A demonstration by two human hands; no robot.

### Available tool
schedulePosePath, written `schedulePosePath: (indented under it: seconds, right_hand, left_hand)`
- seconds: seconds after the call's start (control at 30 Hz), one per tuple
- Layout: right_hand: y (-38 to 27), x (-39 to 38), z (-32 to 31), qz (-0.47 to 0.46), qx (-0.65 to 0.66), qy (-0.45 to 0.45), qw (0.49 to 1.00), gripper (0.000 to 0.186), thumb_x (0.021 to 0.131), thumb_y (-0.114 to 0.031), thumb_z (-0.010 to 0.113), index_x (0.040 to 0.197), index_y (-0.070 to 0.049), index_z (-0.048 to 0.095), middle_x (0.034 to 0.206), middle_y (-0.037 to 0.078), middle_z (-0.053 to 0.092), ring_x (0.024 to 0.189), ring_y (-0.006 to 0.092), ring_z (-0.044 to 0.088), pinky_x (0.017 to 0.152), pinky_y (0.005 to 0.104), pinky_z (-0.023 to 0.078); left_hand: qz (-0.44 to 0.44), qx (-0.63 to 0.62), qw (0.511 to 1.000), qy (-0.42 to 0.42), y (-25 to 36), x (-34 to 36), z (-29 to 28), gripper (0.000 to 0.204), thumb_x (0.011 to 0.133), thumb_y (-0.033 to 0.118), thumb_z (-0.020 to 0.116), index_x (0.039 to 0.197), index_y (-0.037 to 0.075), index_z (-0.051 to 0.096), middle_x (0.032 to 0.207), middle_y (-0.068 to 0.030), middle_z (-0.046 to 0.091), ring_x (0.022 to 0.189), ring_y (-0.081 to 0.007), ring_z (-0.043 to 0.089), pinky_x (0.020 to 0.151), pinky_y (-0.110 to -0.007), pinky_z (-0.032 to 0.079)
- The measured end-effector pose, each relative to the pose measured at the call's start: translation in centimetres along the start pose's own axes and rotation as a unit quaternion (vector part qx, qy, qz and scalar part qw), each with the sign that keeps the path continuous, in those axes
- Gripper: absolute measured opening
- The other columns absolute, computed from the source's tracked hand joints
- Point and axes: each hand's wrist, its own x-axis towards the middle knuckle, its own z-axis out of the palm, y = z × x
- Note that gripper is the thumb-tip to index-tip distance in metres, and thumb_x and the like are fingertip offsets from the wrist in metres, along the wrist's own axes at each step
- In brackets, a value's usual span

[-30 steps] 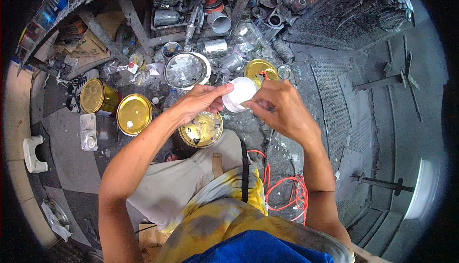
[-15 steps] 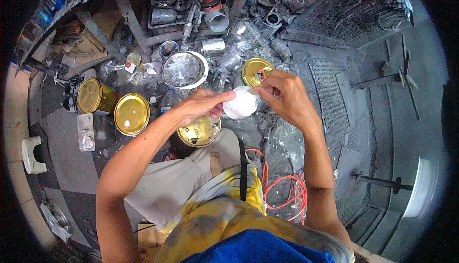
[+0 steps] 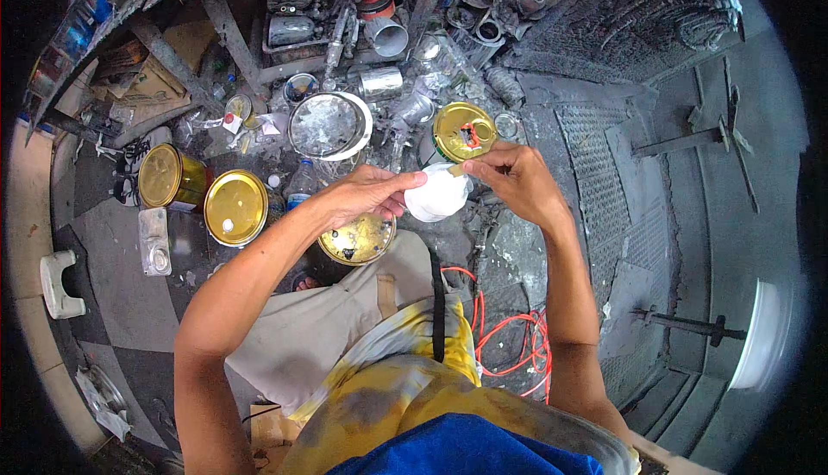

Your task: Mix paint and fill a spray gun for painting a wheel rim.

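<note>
Between my two hands is a white, round, cup-like thing (image 3: 435,195); its exact kind I cannot make out. My left hand (image 3: 371,192) grips its left edge, thumb on top and fingers curled beneath. At its upper right edge my right hand (image 3: 511,177) pinches a small flat tan strip (image 3: 457,169), which touches the white rim. Just beyond my right hand stands a gold-lidded can (image 3: 464,130) with an orange-red mark on top. Below my left wrist is another gold lid (image 3: 358,240), spattered with dark spots and partly hidden by my forearm.
Two gold-topped cans (image 3: 235,207) stand at the left beside a clear plastic case (image 3: 155,242). A pale bucket (image 3: 328,126) is ahead. Scattered metal cans and scraps (image 3: 379,84) lie under the bench. A red hose (image 3: 509,337) coils near my right side; a small white stool (image 3: 60,285) is far left.
My right hand has dropped slightly toward the white thing's rim, uncovering more of the gold-lidded can behind it. My left hand keeps its hold.
</note>
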Motion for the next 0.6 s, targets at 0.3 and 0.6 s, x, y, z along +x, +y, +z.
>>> schedulePosePath:
  seconds: [0.3, 0.6]
  right_hand:
    - [1.0, -1.5, 1.2, 0.114, -0.010, -0.047, 0.992, 0.021, 0.093, -0.021, 0.073, 0.097, -0.001, 0.077, 0.073, 0.006, 0.064, 0.060, 0.0088, 0.048, 0.054, 0.0307, 0.038]
    - [0.9, -3.0, 1.6, 0.053, 0.018, 0.039, 0.998, 0.016, 0.091, -0.015, 0.072, 0.099, -0.003, 0.078, 0.070, 0.009, 0.060, 0.058, 0.0153, 0.050, 0.055, 0.0353, 0.040]
  left_hand:
    - [0.005, 0.001, 1.000, 0.018, -0.7, 0.7, -0.1, 0.058, 0.090, 0.056, 0.071, 0.104, 0.000, 0.068, 0.089, -0.0046, 0.069, 0.076, -0.0102, 0.064, 0.068, -0.024, 0.052]
    - [-0.009, 0.007, 1.000, 0.010, -0.6, 1.3, 0.4, 0.072, 0.090, 0.064, 0.066, 0.118, -0.002, 0.065, 0.106, -0.0081, 0.067, 0.086, -0.0141, 0.065, 0.074, -0.027, 0.052]
